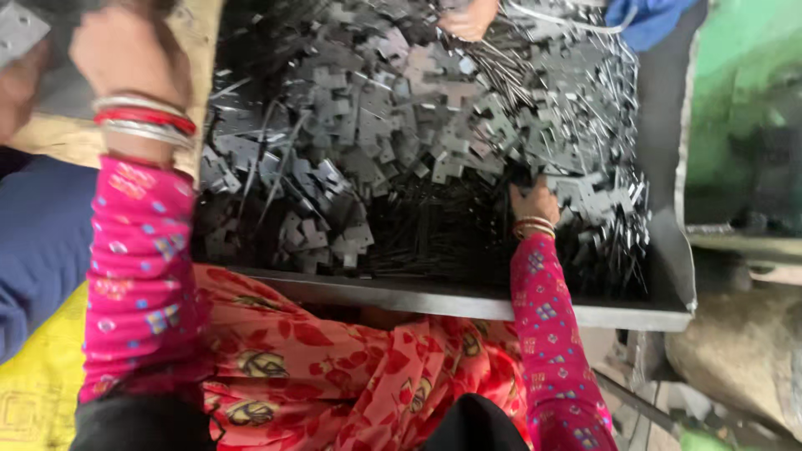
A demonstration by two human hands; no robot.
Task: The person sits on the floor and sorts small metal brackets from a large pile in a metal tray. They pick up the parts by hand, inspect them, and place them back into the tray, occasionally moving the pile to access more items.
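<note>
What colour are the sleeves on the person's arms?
Bright pink sleeves with small coloured motifs, seen in the head view.

One head camera looks steeply down, close over the metal tray (468, 302) of parts.

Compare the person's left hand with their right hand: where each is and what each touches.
The left hand is raised over the tray's left edge, near a flat metal plate; the right hand reaches into the tray, fingers buried in the pile of grey metal pieces. Both wear bangles and pink patterned sleeves.

sleeves (138, 250) pink, dotted | metal pieces (401, 125) grey | bangles (144, 117) red, silver
</note>
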